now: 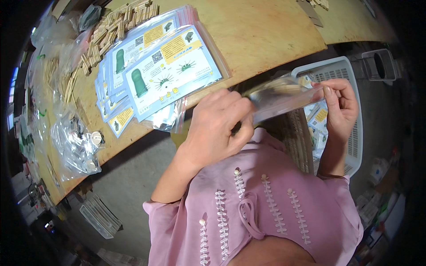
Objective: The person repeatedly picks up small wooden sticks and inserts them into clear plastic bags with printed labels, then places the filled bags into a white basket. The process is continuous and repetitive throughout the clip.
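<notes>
A clear plastic zip bag [283,99] is stretched between my two hands, with blurred wooden sticks visible in it. My left hand [221,124] pinches one end near the table's edge. At the other end, my right hand [341,103] grips the upper corner between thumb and fingers. On the wooden table, to the left of the bag, lies a pile of printed instruction sheets [186,79] in zip bags, showing green shapes and sticks. Bundles of short wooden sticks [121,25] are heaped behind the pile.
A light plastic basket [356,133] holding bagged sheets stands at the right, below the table. Plastic bags with small round parts [76,146] and loose thin sticks [69,88] lie at the table's left. A grey bin [379,65] stands farther right.
</notes>
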`<action>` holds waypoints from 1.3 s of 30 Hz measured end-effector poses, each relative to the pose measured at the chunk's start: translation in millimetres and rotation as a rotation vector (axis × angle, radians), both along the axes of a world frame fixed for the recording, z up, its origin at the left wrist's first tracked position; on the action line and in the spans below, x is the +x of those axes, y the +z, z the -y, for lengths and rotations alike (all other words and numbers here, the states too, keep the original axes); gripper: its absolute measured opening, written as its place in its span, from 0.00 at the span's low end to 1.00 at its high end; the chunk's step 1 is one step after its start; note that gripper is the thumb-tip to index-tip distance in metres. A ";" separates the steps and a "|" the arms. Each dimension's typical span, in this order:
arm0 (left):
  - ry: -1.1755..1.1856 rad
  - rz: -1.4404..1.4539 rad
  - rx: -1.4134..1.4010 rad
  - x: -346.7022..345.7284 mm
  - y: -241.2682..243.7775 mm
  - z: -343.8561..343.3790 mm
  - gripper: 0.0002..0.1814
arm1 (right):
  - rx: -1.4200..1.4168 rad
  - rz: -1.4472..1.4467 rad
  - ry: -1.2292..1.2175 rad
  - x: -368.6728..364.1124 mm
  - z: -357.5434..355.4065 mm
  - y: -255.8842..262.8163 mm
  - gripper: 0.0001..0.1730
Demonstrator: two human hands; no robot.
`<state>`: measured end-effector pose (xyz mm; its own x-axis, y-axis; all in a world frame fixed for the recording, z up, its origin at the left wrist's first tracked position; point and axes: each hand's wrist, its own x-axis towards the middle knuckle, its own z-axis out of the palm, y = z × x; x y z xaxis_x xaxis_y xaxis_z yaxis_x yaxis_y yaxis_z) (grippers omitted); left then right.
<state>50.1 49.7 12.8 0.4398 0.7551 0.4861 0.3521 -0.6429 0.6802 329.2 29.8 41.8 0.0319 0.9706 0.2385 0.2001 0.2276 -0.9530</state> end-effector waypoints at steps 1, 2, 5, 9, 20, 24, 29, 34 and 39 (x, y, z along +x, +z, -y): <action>0.010 0.035 -0.004 7.2 -1.4 -1.3 0.08 | -0.043 0.028 -0.005 -1.0 6.3 0.4 0.05; 0.021 0.070 -0.008 18.3 -3.8 -1.5 0.09 | -0.085 0.056 -0.010 -3.2 12.3 0.9 0.06; -0.082 0.142 -0.093 45.2 -8.2 4.9 0.09 | 0.282 0.479 0.122 -31.9 13.6 -14.1 0.08; 0.011 0.094 -0.040 42.8 -18.8 9.6 0.05 | 0.216 0.403 0.135 -39.9 10.9 -21.7 0.08; 0.271 -0.270 0.118 -26.3 -3.8 -10.5 0.16 | 0.238 0.118 -0.692 109.4 8.2 8.4 0.08; 0.489 -0.427 0.095 -42.7 -17.2 -25.0 0.32 | 0.472 0.410 -0.734 133.8 30.7 -2.6 0.08; 0.470 -0.338 0.093 -58.2 -29.5 -32.3 0.27 | 0.196 0.237 -0.282 47.0 15.9 -26.5 0.09; 0.365 -0.251 0.238 -53.3 -21.2 -2.2 0.30 | -0.500 -0.423 0.536 -59.0 -23.0 -63.4 0.30; 0.320 -0.244 0.214 -55.5 -28.7 48.7 0.29 | -0.683 -0.417 0.707 -81.6 -40.8 -71.2 0.20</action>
<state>-5.4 1.1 -16.0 0.3221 0.7655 0.5571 0.6896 -0.5928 0.4159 247.6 70.6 -29.4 -0.6376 0.7243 -0.2626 -0.1396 -0.4438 -0.8852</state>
